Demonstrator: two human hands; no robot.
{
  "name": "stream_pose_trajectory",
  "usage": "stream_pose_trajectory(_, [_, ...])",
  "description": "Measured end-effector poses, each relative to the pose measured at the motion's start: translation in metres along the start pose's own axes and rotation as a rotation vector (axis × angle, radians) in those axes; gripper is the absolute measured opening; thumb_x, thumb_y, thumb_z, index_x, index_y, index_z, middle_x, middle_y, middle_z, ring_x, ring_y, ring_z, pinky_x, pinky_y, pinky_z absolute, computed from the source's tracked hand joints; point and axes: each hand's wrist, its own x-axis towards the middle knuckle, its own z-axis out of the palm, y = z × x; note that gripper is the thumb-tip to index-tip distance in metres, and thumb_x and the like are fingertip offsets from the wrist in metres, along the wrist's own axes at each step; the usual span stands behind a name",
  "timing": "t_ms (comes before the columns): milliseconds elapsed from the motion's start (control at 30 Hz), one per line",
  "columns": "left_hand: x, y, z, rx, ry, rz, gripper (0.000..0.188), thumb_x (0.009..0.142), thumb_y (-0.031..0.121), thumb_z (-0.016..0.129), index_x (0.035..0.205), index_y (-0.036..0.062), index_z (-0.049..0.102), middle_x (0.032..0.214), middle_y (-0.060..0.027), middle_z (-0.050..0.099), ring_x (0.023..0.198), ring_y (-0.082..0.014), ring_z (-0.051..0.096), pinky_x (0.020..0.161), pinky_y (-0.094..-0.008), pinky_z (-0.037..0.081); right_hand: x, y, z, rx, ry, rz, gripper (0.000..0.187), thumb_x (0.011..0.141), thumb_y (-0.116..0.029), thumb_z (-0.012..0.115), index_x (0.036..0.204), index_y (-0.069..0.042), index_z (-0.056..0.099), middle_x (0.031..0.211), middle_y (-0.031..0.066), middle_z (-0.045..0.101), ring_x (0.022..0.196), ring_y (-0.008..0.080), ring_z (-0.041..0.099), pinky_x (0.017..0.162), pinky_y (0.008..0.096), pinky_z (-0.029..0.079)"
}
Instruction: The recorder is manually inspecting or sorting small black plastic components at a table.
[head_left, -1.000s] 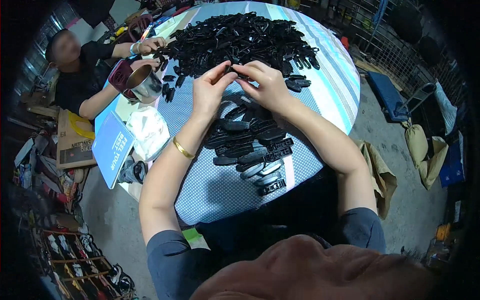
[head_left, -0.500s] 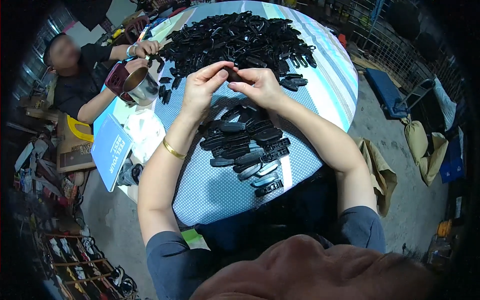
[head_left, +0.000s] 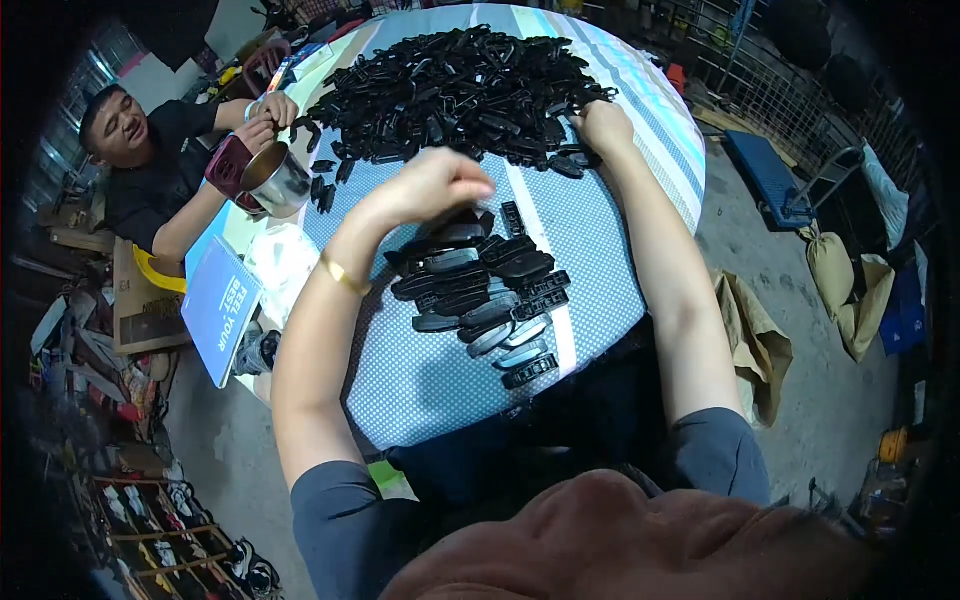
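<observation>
My left hand (head_left: 432, 188), blurred by motion, hovers at the far end of a near group of black oblong plastic pieces (head_left: 480, 285). Its fingers curl downward, and whether they hold anything is smeared. My right hand (head_left: 605, 130) rests at the right edge of a large heap of black, buckle-like plastic pieces (head_left: 450, 95). Its fingers are bent in against the heap, with their tips and whatever they grip hidden. The near pieces lie side by side in rough rows, a few showing grey faces. One small ridged piece (head_left: 513, 219) sits apart from the rows.
Across the left of the round table (head_left: 400, 390), a co-worker's hands (head_left: 268, 115) handle a small dark piece. Close by are a metal cup (head_left: 277, 180), a blue book (head_left: 222, 305) and a white plastic bag (head_left: 285, 262). A blue platform trolley (head_left: 765, 180) stands right of the table.
My hands were together at the heap's near edge around a dark piece; now they are apart. The right has moved right to the heap, the left down toward the near rows.
</observation>
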Motion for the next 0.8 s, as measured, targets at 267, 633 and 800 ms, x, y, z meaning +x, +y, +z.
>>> stream_pose_trajectory(267, [0.053,-0.053,0.024,0.776,0.373,0.155,0.016,0.068,0.006,0.059,0.084,0.0037,0.059,0.082,-0.0103,0.052,0.085,-0.0274,0.052,0.071,-0.0359,0.046,-0.014,-0.014,-0.010,-0.144,0.155,-0.112,0.029,0.068,-0.025,0.063,0.083,0.000,0.064,0.094,0.0164,0.060,0.093,0.0312,0.055,0.079,0.0381,0.047])
stream_pose_trajectory(633, [0.014,-0.045,0.021,-0.315,0.586,-0.148,0.016,0.072,0.006,0.067,0.078,0.0018,0.053,0.074,-0.0044,0.060,0.064,-0.0104,0.056,0.057,-0.0204,0.045,-0.050,-0.077,-0.036,1.454,-0.181,-0.265,0.035,0.077,-0.010,0.063,0.110,-0.002,0.053,0.094,0.0098,0.060,0.078,0.0152,0.061,0.071,0.0256,0.050])
stream_pose_trajectory(800, [0.000,-0.040,0.030,-0.863,0.542,-0.104,0.033,0.077,0.003,0.061,0.110,-0.0001,0.054,0.089,-0.0038,0.061,0.066,-0.0088,0.056,0.062,-0.0204,0.046,-0.085,-0.107,-0.032,1.403,-0.183,-0.463,0.032,0.076,-0.011,0.064,0.106,-0.002,0.058,0.094,0.0084,0.062,0.081,0.0131,0.060,0.073,0.0245,0.048])
